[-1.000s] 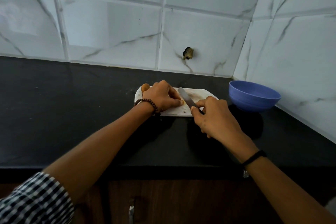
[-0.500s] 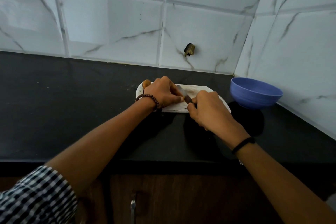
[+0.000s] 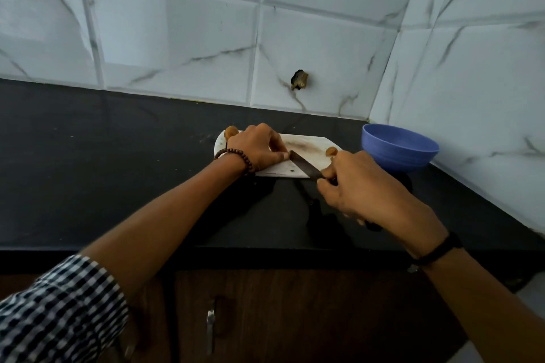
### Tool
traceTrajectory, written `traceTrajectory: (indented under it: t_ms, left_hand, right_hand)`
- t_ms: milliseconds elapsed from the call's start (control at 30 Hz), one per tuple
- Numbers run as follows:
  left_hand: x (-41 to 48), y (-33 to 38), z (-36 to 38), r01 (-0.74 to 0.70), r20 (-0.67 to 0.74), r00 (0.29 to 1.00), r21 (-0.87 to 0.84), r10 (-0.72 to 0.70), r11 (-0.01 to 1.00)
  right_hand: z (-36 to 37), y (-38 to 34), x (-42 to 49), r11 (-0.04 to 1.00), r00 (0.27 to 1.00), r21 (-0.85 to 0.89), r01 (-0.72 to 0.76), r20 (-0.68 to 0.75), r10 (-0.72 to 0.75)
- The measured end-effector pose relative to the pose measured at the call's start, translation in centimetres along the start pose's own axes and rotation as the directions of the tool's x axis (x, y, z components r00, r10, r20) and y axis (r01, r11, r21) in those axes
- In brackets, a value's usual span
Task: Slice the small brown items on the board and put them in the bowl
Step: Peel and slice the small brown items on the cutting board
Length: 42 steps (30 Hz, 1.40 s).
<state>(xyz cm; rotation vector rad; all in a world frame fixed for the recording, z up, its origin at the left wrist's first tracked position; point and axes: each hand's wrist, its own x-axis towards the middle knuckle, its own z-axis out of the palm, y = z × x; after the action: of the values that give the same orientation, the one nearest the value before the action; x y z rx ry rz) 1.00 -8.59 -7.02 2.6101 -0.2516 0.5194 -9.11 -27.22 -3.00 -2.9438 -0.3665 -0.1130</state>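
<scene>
Right hand (image 3: 362,186) fingers are clenching the knife (image 3: 305,166), tip running to the left hand (image 3: 259,150), whose curled fingers are hiding whatever they're steadying on the board (image 3: 309,144) (can't tell what); spare brown items (image 3: 231,131) are waiting at both board ends, bowl (image 3: 398,159) sitting just right for transfer.

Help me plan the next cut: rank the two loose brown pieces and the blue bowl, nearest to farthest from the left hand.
1. Left brown piece, far-left corner of board, beside the left hand.
2. Right brown piece, board's right end.
3. Blue bowl, right of the board.
</scene>
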Motion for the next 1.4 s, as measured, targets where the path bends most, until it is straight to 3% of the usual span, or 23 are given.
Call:
traceTrajectory:
  t_ms: [133, 367, 500, 633, 1000, 1200, 1400]
  left_hand:
    - [-0.1, 0.1, -0.1, 0.0, 0.017, 1.0, 0.014, 0.0, 1.0]
    - [0.3, -0.2, -0.3, 0.02, 0.029, 0.999, 0.017, -0.02, 1.0]
    - [0.2, -0.5, -0.7, 0.071, -0.032, 0.997, -0.05, -0.072, 0.996]
    - [0.2, -0.9, -0.6, 0.117, -0.088, 0.989, -0.058, -0.122, 0.991]
    - [0.3, -1.6, -1.1, 0.236, -0.201, 0.954, 0.042, -0.223, 0.971]
    - [0.6, -2.4, -1.1, 0.303, -0.254, 0.929, 0.097, -0.271, 0.948]
    - [1.1, -3.6, -0.7, 0.247, -0.321, 0.929, 0.169, -0.184, 0.954]
  right_hand:
    - [-1.6, 1.3, -1.1, 0.993, 0.999, 0.118, -0.01, 0.046, 0.004]
    - [-0.7, 0.9, -0.2, 0.967, 0.993, 0.254, 0.009, -0.113, 0.02]
    - [0.7, -0.1, 0.6, 0.972, 0.987, 0.23, 0.059, -0.159, -0.022]
    - [1.3, -0.2, 1.0, 0.966, 0.994, 0.251, 0.058, -0.109, -0.032]
    - [0.2, 5.8, 2.0, 0.938, 0.985, 0.325, -0.121, -0.075, 0.153]
    - [0.5, 6.4, 2.6, 0.934, 0.987, 0.342, -0.107, -0.078, 0.141]
    - [0.5, 5.2, 4.3, 0.939, 0.985, 0.342, -0.023, -0.151, 0.079]
